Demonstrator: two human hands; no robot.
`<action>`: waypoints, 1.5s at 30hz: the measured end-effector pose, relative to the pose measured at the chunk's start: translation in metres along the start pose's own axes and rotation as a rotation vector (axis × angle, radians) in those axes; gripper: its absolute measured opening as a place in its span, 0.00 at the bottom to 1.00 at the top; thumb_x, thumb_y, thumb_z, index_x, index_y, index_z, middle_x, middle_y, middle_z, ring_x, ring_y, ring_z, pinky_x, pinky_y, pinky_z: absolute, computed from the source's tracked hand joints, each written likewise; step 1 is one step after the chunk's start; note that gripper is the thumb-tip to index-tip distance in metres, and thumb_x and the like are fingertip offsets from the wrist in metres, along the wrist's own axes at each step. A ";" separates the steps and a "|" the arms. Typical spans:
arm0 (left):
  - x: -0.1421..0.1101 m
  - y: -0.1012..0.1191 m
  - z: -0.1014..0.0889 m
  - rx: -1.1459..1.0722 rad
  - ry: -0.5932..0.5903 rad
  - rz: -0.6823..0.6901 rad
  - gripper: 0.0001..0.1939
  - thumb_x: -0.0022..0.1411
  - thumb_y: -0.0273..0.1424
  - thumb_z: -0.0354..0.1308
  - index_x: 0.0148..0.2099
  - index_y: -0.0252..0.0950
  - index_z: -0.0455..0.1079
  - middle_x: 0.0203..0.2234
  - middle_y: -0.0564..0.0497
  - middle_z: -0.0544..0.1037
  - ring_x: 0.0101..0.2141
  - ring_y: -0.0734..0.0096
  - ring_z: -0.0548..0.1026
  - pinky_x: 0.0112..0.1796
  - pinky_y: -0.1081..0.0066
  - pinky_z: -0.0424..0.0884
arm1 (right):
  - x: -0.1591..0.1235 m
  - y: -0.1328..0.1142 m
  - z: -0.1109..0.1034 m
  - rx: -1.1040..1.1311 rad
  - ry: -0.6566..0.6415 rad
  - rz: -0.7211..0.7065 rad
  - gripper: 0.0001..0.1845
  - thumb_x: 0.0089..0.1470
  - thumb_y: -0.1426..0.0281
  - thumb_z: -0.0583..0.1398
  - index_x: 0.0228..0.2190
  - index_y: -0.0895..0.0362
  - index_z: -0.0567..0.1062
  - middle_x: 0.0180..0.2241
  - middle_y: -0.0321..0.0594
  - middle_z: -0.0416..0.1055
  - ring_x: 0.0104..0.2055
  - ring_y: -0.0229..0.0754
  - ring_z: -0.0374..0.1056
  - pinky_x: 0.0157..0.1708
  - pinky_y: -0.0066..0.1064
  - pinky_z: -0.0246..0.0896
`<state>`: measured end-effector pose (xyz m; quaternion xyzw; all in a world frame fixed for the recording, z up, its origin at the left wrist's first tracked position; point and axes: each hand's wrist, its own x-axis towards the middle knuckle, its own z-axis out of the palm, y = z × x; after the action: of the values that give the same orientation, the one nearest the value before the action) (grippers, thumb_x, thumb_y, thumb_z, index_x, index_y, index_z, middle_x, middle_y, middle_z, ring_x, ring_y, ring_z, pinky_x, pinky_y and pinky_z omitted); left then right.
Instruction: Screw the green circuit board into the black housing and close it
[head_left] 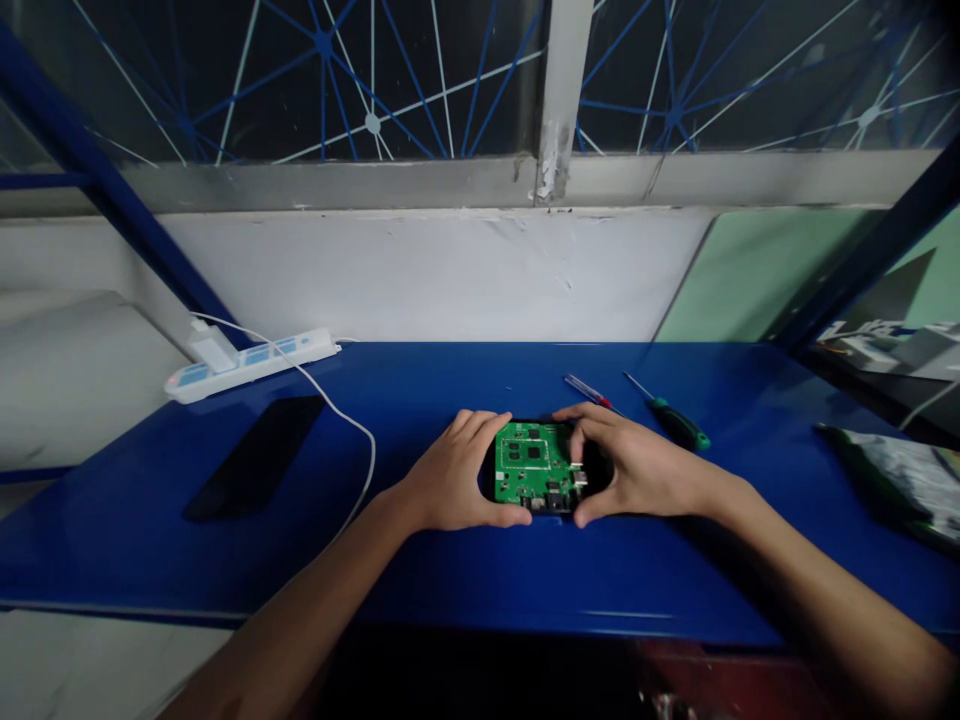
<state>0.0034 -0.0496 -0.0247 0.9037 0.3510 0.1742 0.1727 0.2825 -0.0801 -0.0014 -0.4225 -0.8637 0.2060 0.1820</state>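
Observation:
A green circuit board (534, 455) sits in a shallow black casing in front of me, low over the blue tabletop. Its near and right edges carry metal and black connector ports. My left hand (457, 475) wraps the left side, thumb along the near edge and fingers at the far edge. On the right side, my right hand (634, 465) grips the casing between thumb and fingers, with one finger bent down by the ports. Whether the casing rests on the table is hard to see. Behind my right hand lie a screwdriver with a green and black handle (679, 424) and a slim clear-and-red screwdriver (589, 390).
A white power strip (255, 365) with a plugged-in adapter stands at the back left. Its white cable (360, 430) runs forward across the blue table (480, 580). A flat black object (255, 458) lies left. A silvery plastic bag (900, 480) is at the right edge.

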 end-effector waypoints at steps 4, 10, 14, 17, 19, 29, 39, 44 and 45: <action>0.000 -0.002 0.001 -0.010 0.021 -0.008 0.54 0.48 0.56 0.66 0.68 0.34 0.53 0.59 0.35 0.64 0.58 0.37 0.62 0.55 0.37 0.65 | 0.000 -0.004 0.000 -0.022 0.004 -0.034 0.23 0.46 0.50 0.69 0.34 0.53 0.73 0.55 0.46 0.68 0.58 0.54 0.67 0.56 0.48 0.65; -0.001 -0.003 0.001 -0.015 0.038 0.005 0.53 0.48 0.57 0.66 0.69 0.39 0.52 0.58 0.37 0.65 0.57 0.38 0.63 0.54 0.37 0.66 | -0.002 0.002 -0.001 -0.129 0.056 -0.021 0.39 0.37 0.45 0.71 0.46 0.55 0.75 0.58 0.54 0.66 0.59 0.63 0.65 0.56 0.56 0.64; 0.000 -0.004 0.002 -0.015 0.039 0.010 0.53 0.48 0.57 0.66 0.69 0.39 0.52 0.59 0.36 0.65 0.58 0.37 0.63 0.54 0.37 0.66 | -0.002 0.001 -0.002 -0.087 0.019 -0.004 0.35 0.38 0.45 0.70 0.41 0.56 0.75 0.55 0.52 0.67 0.59 0.61 0.66 0.55 0.52 0.67; -0.001 -0.003 0.002 -0.020 0.031 0.005 0.53 0.48 0.56 0.66 0.69 0.38 0.52 0.59 0.36 0.65 0.58 0.38 0.63 0.54 0.37 0.66 | -0.001 -0.001 -0.003 -0.063 0.001 0.021 0.35 0.38 0.45 0.70 0.41 0.55 0.73 0.57 0.51 0.64 0.57 0.61 0.67 0.53 0.51 0.69; -0.001 -0.002 0.001 -0.020 0.022 -0.003 0.54 0.48 0.56 0.67 0.69 0.36 0.52 0.59 0.36 0.64 0.58 0.38 0.62 0.54 0.37 0.65 | -0.001 -0.003 -0.003 -0.049 0.004 0.021 0.34 0.38 0.45 0.70 0.40 0.55 0.72 0.57 0.51 0.63 0.57 0.61 0.67 0.52 0.50 0.70; -0.001 -0.002 0.001 -0.036 0.034 -0.004 0.57 0.46 0.56 0.68 0.70 0.36 0.49 0.59 0.36 0.64 0.58 0.37 0.63 0.53 0.37 0.67 | -0.001 -0.005 -0.003 -0.013 -0.001 0.002 0.32 0.40 0.49 0.71 0.39 0.53 0.66 0.60 0.50 0.61 0.60 0.58 0.64 0.54 0.49 0.68; 0.000 -0.002 0.000 -0.049 0.066 0.005 0.56 0.43 0.52 0.71 0.67 0.35 0.50 0.56 0.36 0.66 0.55 0.38 0.65 0.52 0.38 0.68 | 0.000 -0.006 -0.004 0.026 0.002 -0.018 0.33 0.41 0.49 0.71 0.43 0.52 0.67 0.60 0.47 0.62 0.60 0.57 0.64 0.57 0.51 0.64; -0.001 -0.003 0.001 -0.057 0.059 -0.011 0.56 0.43 0.52 0.71 0.67 0.36 0.49 0.55 0.37 0.66 0.55 0.39 0.65 0.53 0.40 0.68 | -0.001 -0.002 -0.003 0.015 0.029 -0.033 0.24 0.53 0.62 0.66 0.50 0.51 0.68 0.61 0.46 0.63 0.64 0.54 0.61 0.62 0.51 0.60; -0.001 -0.003 0.002 -0.058 0.062 -0.009 0.56 0.44 0.52 0.71 0.67 0.36 0.49 0.55 0.37 0.65 0.55 0.39 0.65 0.53 0.40 0.67 | -0.001 -0.001 -0.003 0.019 0.032 -0.037 0.26 0.53 0.64 0.65 0.52 0.51 0.67 0.62 0.46 0.63 0.64 0.54 0.61 0.62 0.51 0.60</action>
<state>0.0016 -0.0487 -0.0277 0.8908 0.3552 0.2116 0.1885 0.2841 -0.0810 0.0010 -0.4079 -0.8664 0.2039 0.2034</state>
